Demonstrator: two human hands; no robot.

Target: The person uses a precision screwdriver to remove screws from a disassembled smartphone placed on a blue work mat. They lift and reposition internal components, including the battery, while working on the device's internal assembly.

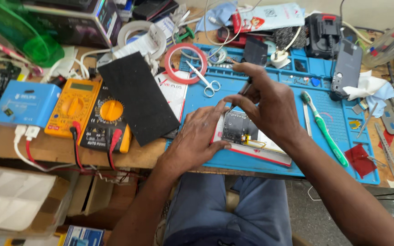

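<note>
On the blue mat (343, 118) near the bench's front edge, the left hand (197, 136) pressed flat on an opened phone (245, 136), seemingly light and fragile, best held by its edges, while the right hand (263, 102) pinched a thin tool (247, 85).

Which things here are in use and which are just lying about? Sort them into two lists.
In use: opened phone, steadied by the left hand; thin tool, pinched in the right hand; blue mat.

Lying about: scissors, green toothbrush, red tape ring, two multimeters.
</note>
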